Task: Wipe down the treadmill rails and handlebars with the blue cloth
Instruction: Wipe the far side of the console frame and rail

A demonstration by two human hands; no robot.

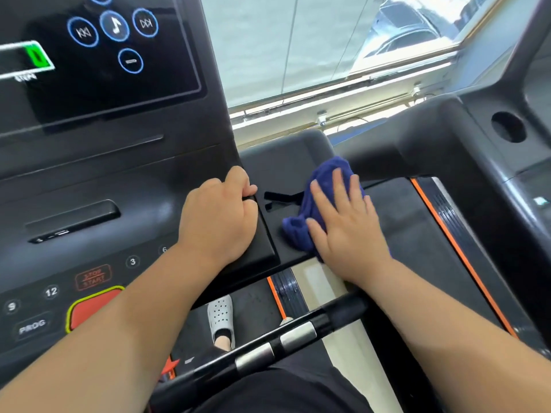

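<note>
The right hand [343,222] lies flat with fingers spread, pressing the blue cloth [316,201] onto the black side tray [277,162] just right of the treadmill console [104,174]. The cloth is bunched, its long axis running from about 7 o'clock to 1 o'clock, and it shows past the fingertips at 11 o'clock from the palm. The left hand [220,216] is curled shut over the console's right edge, apparently bracing, and holds no cloth. The handlebar [277,338], with its metal sensor bands, crosses at 6 o'clock from the cloth, well apart; the right hand is nearer to both, so it would likely carry the cloth there.
</note>
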